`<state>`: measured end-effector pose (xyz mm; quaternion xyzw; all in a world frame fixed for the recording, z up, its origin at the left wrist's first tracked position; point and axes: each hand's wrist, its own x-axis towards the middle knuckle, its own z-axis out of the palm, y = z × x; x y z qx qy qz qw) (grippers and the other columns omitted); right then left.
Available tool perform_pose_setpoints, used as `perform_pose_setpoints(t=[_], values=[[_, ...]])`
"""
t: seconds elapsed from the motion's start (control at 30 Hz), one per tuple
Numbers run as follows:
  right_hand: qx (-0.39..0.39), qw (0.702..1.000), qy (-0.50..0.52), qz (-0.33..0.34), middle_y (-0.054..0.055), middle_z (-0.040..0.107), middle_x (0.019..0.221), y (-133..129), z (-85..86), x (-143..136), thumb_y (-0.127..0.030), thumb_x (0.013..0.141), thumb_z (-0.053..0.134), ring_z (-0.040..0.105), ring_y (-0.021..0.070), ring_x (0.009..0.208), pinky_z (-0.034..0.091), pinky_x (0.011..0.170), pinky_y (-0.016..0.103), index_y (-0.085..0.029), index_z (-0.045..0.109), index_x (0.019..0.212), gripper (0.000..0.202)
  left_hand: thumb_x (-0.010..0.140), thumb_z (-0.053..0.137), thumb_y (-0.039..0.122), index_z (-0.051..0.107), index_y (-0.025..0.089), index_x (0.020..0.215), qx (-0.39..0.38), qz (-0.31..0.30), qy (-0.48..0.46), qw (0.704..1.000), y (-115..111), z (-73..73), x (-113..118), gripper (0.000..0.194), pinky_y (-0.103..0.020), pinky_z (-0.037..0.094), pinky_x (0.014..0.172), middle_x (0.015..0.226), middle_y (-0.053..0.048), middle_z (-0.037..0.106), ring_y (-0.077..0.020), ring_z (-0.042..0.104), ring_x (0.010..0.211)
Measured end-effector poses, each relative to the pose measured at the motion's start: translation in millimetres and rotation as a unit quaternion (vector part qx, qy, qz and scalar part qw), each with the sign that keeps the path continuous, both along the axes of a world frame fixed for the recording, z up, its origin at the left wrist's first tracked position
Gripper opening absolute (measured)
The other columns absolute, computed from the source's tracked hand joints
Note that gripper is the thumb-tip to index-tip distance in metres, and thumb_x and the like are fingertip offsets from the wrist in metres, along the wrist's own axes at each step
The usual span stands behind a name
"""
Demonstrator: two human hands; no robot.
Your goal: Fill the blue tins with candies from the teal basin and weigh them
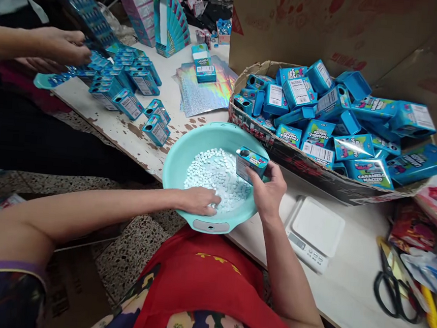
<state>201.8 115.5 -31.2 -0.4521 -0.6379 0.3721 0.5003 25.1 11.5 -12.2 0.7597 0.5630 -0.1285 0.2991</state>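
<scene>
My right hand [272, 189] is closed around a small blue candy box [251, 163], held over the right side of a turquoise basin [173, 167]. The box is tilted, and a dark round hole shows in its top end. Small pale candies [210, 171] lie spread across the bottom of the basin. Down among them at the near side is my left hand [200, 200], palm down. Its thumb and fingers are apart, and the fingertips are partly hidden in the candies.
A large cardboard carton [316, 185] full of blue boxes stands behind right. A white scale [316, 228] and black scissors [393, 291] lie to the right. Filled rows of blue boxes [126, 102], holographic sheets [205, 94] and a co-worker's hand [60, 45] are at left.
</scene>
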Motion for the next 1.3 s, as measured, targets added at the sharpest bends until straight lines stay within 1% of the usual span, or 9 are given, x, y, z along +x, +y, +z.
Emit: perform_pose_setpoints(t=[0.13,0.23,0.3,0.37,0.47,0.57,0.73,1.1,1.3], values=[[-0.008,0.999,-0.012,0.039,0.004,0.070,0.094,-7.3,7.9,8.2,-0.039,0.071,0.074,0.062,0.0197,0.085,0.049,0.083,0.036,-0.021,0.067,0.103,0.037,0.080,0.054,0.033,0.063,0.021,0.081,0.069,0.107,0.010,0.992,2.5,-2.3,-12.6,0.016,-0.027,0.038,0.060,0.066,-0.005,0.060,-0.0220,0.059,0.067],[-0.015,0.997,-0.009,0.071,0.003,0.070,0.093,-17.4,13.2,16.1,-0.040,0.073,0.074,0.063,0.0194,0.084,0.050,0.081,0.035,-0.022,0.067,0.104,0.037,0.076,0.059,0.039,0.062,0.021,0.071,0.138,0.273,-0.151,0.940,8.7,3.0,-21.2,0.018,-0.023,0.036,0.053,0.057,-0.001,0.055,-0.0163,0.053,0.057],[-0.007,0.996,-0.025,0.091,0.003,0.070,0.093,-23.1,14.2,17.1,-0.040,0.073,0.074,0.064,0.0198,0.084,0.050,0.081,0.035,-0.022,0.067,0.103,0.035,0.075,0.062,0.044,0.060,0.021,0.070,0.144,0.408,-0.312,0.846,12.4,14.3,-22.9,0.024,-0.021,0.030,0.043,0.054,0.002,0.051,-0.0111,0.044,0.045],[-0.001,0.992,-0.052,0.117,0.003,0.071,0.095,-27.2,13.7,13.3,-0.039,0.073,0.074,0.064,0.0209,0.085,0.050,0.082,0.037,-0.023,0.068,0.101,0.033,0.072,0.065,0.045,0.056,0.020,0.071,0.136,0.507,-0.468,0.711,16.8,29.1,-18.6,0.026,-0.019,0.020,0.036,0.053,0.003,0.048,-0.0070,0.034,0.037],[0.006,0.985,-0.090,0.150,0.005,0.071,0.098,-31.7,12.3,1.5,-0.039,0.075,0.072,0.065,0.0225,0.088,0.050,0.081,0.037,-0.023,0.067,0.101,0.032,0.067,0.067,0.039,0.048,0.021,0.072,0.163,0.547,-0.630,0.526,26.3,47.1,-2.6,0.027,-0.018,0.025,0.034,0.056,0.004,0.049,-0.0062,0.040,0.038],[0.022,0.976,-0.123,0.178,0.005,0.071,0.099,-35.7,12.4,-9.5,-0.039,0.074,0.073,0.065,0.0229,0.088,0.050,0.080,0.037,-0.023,0.066,0.101,0.032,0.065,0.067,0.035,0.045,0.021,0.075,0.197,0.545,-0.681,0.447,36.4,51.5,13.9,0.028,-0.019,0.041,0.043,0.063,0.003,0.055,-0.0084,0.052,0.047],[0.026,0.974,-0.135,0.177,0.004,0.070,0.097,-38.3,14.5,-10.1,-0.039,0.075,0.074,0.064,0.0219,0.086,0.049,0.078,0.035,-0.022,0.066,0.099,0.030,0.069,0.068,0.035,0.045,0.021,0.075,0.269,0.545,-0.659,0.444,43.5,43.5,22.0,0.027,-0.021,0.049,0.051,0.061,0.006,0.053,-0.0095,0.058,0.052],[-0.003,0.978,-0.097,0.183,0.005,0.070,0.096,-37.4,15.9,2.3,-0.039,0.073,0.076,0.065,0.0220,0.087,0.050,0.081,0.036,-0.021,0.067,0.098,0.032,0.072,0.075,0.050,0.053,0.017,0.066,0.250,0.523,-0.627,0.521,49.3,46.8,29.0,0.040,-0.018,0.042,0.043,0.063,0.002,0.054,-0.0067,0.053,0.048],[-0.019,0.980,-0.072,0.186,0.004,0.070,0.098,-38.4,14.0,3.8,-0.037,0.073,0.077,0.065,0.0218,0.089,0.050,0.082,0.036,-0.021,0.067,0.101,0.033,0.074,0.069,0.059,0.050,0.018,0.060,0.260,0.514,-0.619,0.534,49.5,53.4,33.0,0.047,-0.019,0.036,0.038,0.052,0.004,0.047,-0.0064,0.047,0.042]])
